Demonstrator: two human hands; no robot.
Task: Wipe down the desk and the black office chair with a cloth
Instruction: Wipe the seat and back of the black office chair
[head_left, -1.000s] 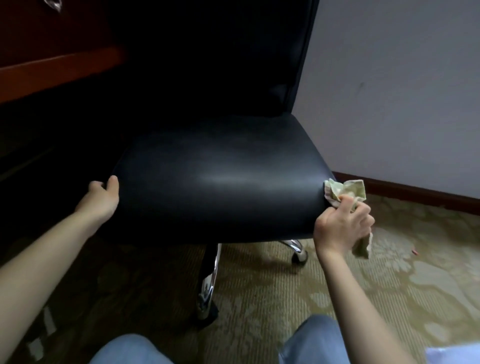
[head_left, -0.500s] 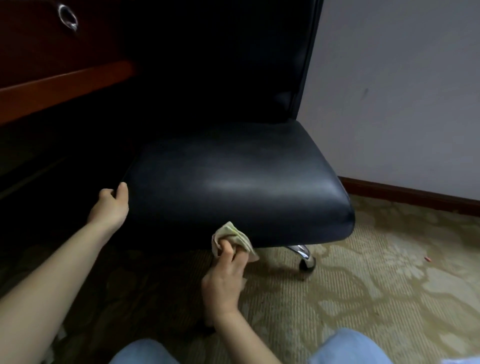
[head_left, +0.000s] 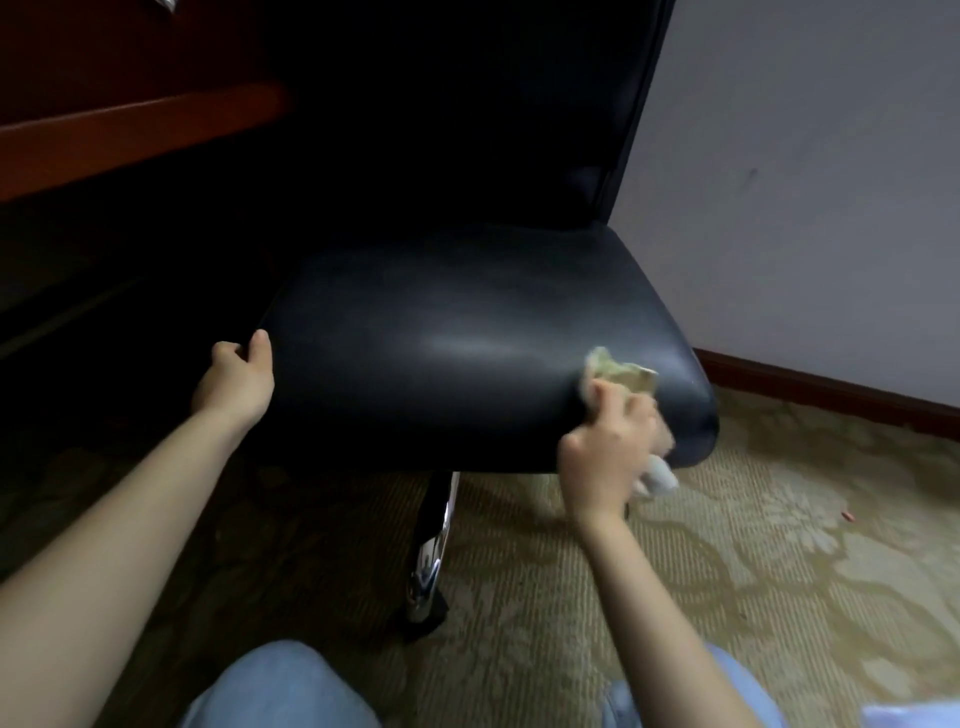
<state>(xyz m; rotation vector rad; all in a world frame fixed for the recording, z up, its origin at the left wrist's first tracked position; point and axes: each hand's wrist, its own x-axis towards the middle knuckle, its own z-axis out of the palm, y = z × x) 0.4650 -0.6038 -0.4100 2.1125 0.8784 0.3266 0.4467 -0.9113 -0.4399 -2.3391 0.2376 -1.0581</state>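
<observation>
Black leather seat of the office chair (head_left: 467, 353) stands on patterned carpet (head_left: 727, 597), beside the desk (head_left: 130, 124). Left hand (head_left: 236, 382) grips the seat's front left corner, fingers curled over its edge. Right hand (head_left: 610, 452), motion-blurred, is closed around a crumpled cloth (head_left: 621, 376) pressed against the seat's front right edge.

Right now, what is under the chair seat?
Under the black seat a chrome base leg runs down to a dark caster on the patterned carpet. The centre post and the other legs are hidden by the seat and the right hand.
</observation>
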